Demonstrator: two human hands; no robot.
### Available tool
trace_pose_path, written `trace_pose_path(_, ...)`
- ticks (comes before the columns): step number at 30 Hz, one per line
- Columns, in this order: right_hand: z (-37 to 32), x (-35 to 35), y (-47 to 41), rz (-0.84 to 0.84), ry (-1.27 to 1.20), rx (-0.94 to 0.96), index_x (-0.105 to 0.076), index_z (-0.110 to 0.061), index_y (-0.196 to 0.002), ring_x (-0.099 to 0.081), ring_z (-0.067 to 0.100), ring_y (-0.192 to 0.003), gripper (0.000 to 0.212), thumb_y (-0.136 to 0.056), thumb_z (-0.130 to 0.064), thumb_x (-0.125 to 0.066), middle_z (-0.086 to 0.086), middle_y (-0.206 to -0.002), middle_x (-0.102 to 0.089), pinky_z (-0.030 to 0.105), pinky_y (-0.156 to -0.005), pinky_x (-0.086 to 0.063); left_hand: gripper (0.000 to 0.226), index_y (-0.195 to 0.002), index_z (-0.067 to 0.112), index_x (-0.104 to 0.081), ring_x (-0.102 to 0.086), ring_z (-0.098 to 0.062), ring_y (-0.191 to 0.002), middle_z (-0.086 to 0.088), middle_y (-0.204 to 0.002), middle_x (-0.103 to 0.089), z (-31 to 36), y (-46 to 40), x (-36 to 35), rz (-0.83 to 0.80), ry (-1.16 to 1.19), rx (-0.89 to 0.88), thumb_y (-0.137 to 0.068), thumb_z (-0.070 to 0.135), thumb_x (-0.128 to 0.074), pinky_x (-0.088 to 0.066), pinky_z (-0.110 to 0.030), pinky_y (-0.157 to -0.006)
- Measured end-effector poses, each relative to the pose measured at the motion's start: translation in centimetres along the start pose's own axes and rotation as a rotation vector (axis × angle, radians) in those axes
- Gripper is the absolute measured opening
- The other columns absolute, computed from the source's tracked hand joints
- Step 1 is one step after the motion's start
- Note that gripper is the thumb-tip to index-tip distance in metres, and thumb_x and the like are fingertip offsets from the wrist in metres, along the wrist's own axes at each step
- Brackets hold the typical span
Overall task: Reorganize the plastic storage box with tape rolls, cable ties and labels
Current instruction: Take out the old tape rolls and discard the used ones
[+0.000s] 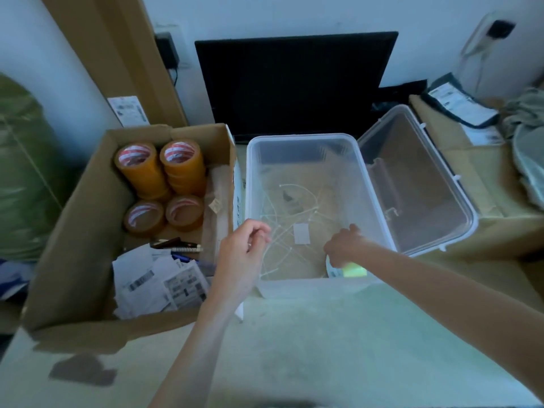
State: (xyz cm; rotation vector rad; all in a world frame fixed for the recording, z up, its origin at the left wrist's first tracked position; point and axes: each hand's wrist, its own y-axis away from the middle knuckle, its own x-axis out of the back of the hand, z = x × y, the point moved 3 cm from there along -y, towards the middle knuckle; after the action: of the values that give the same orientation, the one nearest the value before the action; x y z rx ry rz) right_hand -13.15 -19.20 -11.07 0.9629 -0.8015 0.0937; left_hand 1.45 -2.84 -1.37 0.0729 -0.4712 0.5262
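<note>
With both hands down in the box (309,139), I read this as the sorting stage: loose ties (282,228) lie scattered across its floor, tangled, with a small white label (301,234) lying flat among them. My left hand (244,254) sits at the near-left wall with fingers curled; it appears to pinch a tie end, though blur prevents certainty. My right hand (346,244) is at the near-right corner, knuckles up, fingers curled down onto a white and green item (348,270); I cannot tell whether it grips or merely presses it. The lid (418,178) lies opened out to the right, resting flat, which keeps the whole opening free for reaching in from above.

Tape rolls (160,184) stand stacked in the carton (67,225) just left of the box, alongside pens (176,245) and a heap of paper slips (159,281). I judge these were staged there so the box could be cleared and repacked in order.

Clearances: the carton's right wall touches or nearly touches the box's left wall, so no room lies between them. A dark screen (294,83) stands close behind. Open tabletop (309,348) lies in front, toward me, and offers the best room for laying out ties
</note>
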Motion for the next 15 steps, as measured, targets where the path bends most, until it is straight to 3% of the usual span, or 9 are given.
trace_pose_path(3, 0.0, 0.4, 0.1, 0.038, -0.082, 0.019, -0.050, -0.020, -0.134, -0.048, 0.027, -0.126, 0.043, -0.093, -0.009, -0.041, 0.007, -0.135, -0.050, 0.039, -0.104, -0.031, 0.021, -0.086, 0.023, -0.060, -0.059, 0.008, -0.076, 0.009, -0.082, -0.065, 0.0, -0.1, -0.2, -0.002, -0.010, 0.013, -0.096, 0.008, -0.048, -0.039, -0.002, -0.065)
trace_pose_path(8, 0.5, 0.7, 0.0, 0.088, -0.287, 0.039, -0.054, -0.023, -0.131, -0.058, 0.028, -0.112, 0.047, -0.093, -0.002, -0.036, 0.006, -0.129, -0.055, 0.033, -0.084, -0.044, 0.018, -0.091, 0.020, -0.061, -0.057, 0.010, -0.078, 0.008, -0.084, -0.065, 0.1, -0.2, -0.3, -0.018, -0.040, 0.020, -0.097, 0.010, -0.047, -0.038, -0.001, -0.065)
trace_pose_path(13, 1.9, 2.7, 0.8, 0.180, -0.491, 0.078, -0.060, -0.019, -0.124, -0.054, 0.031, -0.116, 0.039, -0.092, -0.012, -0.040, 0.009, -0.132, -0.056, 0.039, -0.096, -0.047, 0.018, -0.092, 0.019, -0.061, -0.057, 0.011, -0.077, 0.007, -0.083, -0.065, 0.2, -0.3, -0.2, -0.039, -0.044, 0.018, -0.097, 0.010, -0.047, -0.040, -0.002, -0.066)
trace_pose_path(15, 2.6, 3.9, 1.9, 0.223, -0.589, 0.081, -0.059, -0.017, -0.126, -0.052, 0.030, -0.118, 0.037, -0.094, -0.016, -0.042, 0.009, -0.134, -0.055, 0.036, -0.098, -0.044, 0.019, -0.090, 0.021, -0.061, -0.057, 0.009, -0.077, 0.008, -0.083, -0.065, 0.1, -0.4, -0.1, -0.044, -0.042, 0.017, -0.097, 0.010, -0.047, -0.040, -0.003, -0.066)
